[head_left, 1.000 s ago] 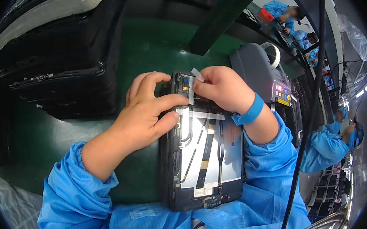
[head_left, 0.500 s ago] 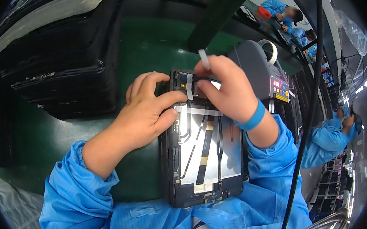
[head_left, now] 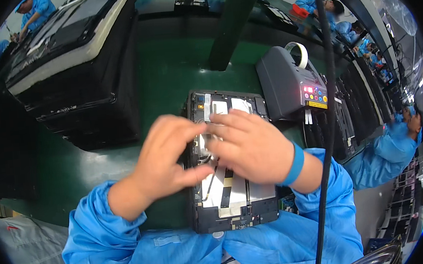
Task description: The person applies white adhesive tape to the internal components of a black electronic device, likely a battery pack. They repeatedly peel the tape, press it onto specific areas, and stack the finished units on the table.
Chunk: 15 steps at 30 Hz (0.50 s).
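An opened flat electronic device (head_left: 237, 200), like a tablet with a black frame, pale inner plate and dark ribbon cables, lies before me. My left hand (head_left: 161, 161) is over its left edge, slightly blurred, thumb and fingers apart with nothing seen between them. Stretched across the middle of the device is my right hand (head_left: 250, 148), back up, fingers pointing left and spread. Its thumb is hidden and its fingertips are blurred near the left hand's. A pale tape strip (head_left: 208, 107) is on the device's upper left part, beside white patches.
A grey tape dispenser (head_left: 285, 83) with a white tape roll (head_left: 301, 53) stands right of the device on the green table (head_left: 165, 60). A tall stack of dark panels (head_left: 88, 97) rises at left. A black cable (head_left: 325, 137) hangs at right. Co-workers in blue sit farther off.
My right hand has come down and left from the top of the device; the white strip it held is no longer visible in it. The left hand has moved down. The view has shifted.
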Each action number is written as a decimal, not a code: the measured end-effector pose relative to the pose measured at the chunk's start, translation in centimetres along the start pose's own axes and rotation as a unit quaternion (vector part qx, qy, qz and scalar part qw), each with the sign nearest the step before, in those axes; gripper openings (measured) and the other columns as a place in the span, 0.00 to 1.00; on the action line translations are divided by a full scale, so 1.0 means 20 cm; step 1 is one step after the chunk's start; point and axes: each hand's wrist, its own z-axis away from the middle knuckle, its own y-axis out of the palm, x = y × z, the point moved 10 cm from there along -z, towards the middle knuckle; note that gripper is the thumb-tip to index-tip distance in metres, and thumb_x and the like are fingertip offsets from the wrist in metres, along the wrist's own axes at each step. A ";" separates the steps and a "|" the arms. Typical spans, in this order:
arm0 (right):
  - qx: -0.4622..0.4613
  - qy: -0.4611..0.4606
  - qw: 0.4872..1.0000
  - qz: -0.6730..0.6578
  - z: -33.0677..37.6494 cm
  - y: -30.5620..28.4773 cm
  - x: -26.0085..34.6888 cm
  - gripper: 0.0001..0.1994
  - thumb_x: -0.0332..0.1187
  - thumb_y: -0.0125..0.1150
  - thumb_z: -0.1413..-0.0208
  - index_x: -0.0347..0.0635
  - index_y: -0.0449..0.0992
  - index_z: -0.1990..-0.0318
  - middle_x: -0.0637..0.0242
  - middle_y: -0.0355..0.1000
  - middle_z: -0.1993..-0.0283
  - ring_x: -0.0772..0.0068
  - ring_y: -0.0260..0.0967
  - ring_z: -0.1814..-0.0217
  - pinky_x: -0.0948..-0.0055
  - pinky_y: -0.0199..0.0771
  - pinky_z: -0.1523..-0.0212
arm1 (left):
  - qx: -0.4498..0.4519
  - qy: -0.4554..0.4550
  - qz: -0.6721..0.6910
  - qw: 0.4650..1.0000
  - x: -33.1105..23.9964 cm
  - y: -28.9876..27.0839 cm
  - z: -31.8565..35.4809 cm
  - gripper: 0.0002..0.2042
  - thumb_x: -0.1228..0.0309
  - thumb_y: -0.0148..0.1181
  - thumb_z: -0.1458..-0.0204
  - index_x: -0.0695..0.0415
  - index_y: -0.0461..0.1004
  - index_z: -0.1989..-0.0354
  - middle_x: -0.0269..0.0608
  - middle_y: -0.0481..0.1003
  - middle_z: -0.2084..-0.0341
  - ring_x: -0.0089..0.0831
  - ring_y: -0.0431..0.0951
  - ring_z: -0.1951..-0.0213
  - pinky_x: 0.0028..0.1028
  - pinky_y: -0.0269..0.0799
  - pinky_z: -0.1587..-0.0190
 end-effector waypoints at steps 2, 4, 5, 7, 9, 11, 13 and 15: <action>-0.033 0.000 0.999 -0.038 0.05 -0.05 0.08 0.13 0.35 0.59 0.60 0.41 0.74 0.65 0.61 0.70 0.61 0.62 0.67 0.51 0.63 0.66 0.52 | 0.043 0.011 0.066 0.997 -0.09 0.06 0.03 0.14 0.67 0.71 0.63 0.59 0.76 0.69 0.40 0.74 0.72 0.38 0.74 0.69 0.35 0.69 0.64; -0.021 0.055 0.994 -0.089 0.13 -0.09 0.09 0.14 0.34 0.63 0.59 0.40 0.75 0.64 0.65 0.71 0.67 0.65 0.71 0.61 0.67 0.67 0.61 | 0.023 0.032 0.093 0.995 -0.20 0.07 0.03 0.07 0.74 0.69 0.61 0.57 0.77 0.74 0.35 0.73 0.81 0.32 0.74 0.77 0.30 0.68 0.71; -0.056 0.092 0.988 -0.108 0.18 -0.11 0.07 0.14 0.34 0.64 0.59 0.40 0.75 0.63 0.68 0.72 0.69 0.66 0.71 0.65 0.68 0.67 0.65 | 0.022 0.032 0.100 0.994 -0.22 0.08 0.03 0.07 0.74 0.69 0.60 0.58 0.77 0.74 0.36 0.74 0.80 0.32 0.74 0.77 0.30 0.68 0.72; -0.082 0.201 0.968 -0.129 0.27 -0.18 0.02 0.12 0.32 0.66 0.57 0.42 0.75 0.63 0.66 0.75 0.65 0.65 0.74 0.66 0.67 0.69 0.64 | 0.018 0.030 0.115 0.993 -0.26 0.09 0.02 0.07 0.75 0.70 0.59 0.59 0.76 0.73 0.38 0.76 0.79 0.32 0.75 0.76 0.29 0.68 0.73; -0.115 0.214 0.957 -0.159 0.35 -0.21 0.00 0.12 0.31 0.66 0.57 0.43 0.76 0.63 0.66 0.77 0.65 0.65 0.74 0.68 0.67 0.69 0.66 | 0.032 0.024 0.114 0.993 -0.30 0.13 0.00 0.07 0.75 0.69 0.59 0.59 0.77 0.73 0.38 0.75 0.79 0.33 0.75 0.76 0.29 0.68 0.72; -0.157 0.136 0.960 -0.187 0.42 -0.23 0.04 0.13 0.30 0.65 0.58 0.42 0.77 0.61 0.67 0.76 0.67 0.66 0.74 0.69 0.69 0.68 0.70 | 0.042 0.035 0.114 0.992 -0.34 0.18 -0.03 0.07 0.72 0.69 0.59 0.58 0.78 0.71 0.37 0.74 0.80 0.34 0.74 0.77 0.29 0.68 0.72; -0.207 0.173 0.947 -0.176 0.49 -0.27 0.00 0.09 0.26 0.63 0.57 0.42 0.75 0.65 0.65 0.77 0.64 0.62 0.74 0.67 0.68 0.70 0.68 | 0.088 0.045 0.074 0.992 -0.36 0.25 -0.09 0.08 0.71 0.69 0.59 0.58 0.78 0.70 0.37 0.74 0.80 0.35 0.73 0.78 0.30 0.68 0.72; -0.242 0.242 0.931 -0.131 0.60 -0.27 -0.07 0.07 0.25 0.62 0.57 0.42 0.74 0.68 0.64 0.77 0.64 0.60 0.74 0.66 0.68 0.70 0.67 | 0.120 0.016 0.055 0.991 -0.34 0.32 -0.17 0.11 0.68 0.68 0.58 0.58 0.79 0.66 0.38 0.74 0.80 0.39 0.72 0.76 0.32 0.68 0.70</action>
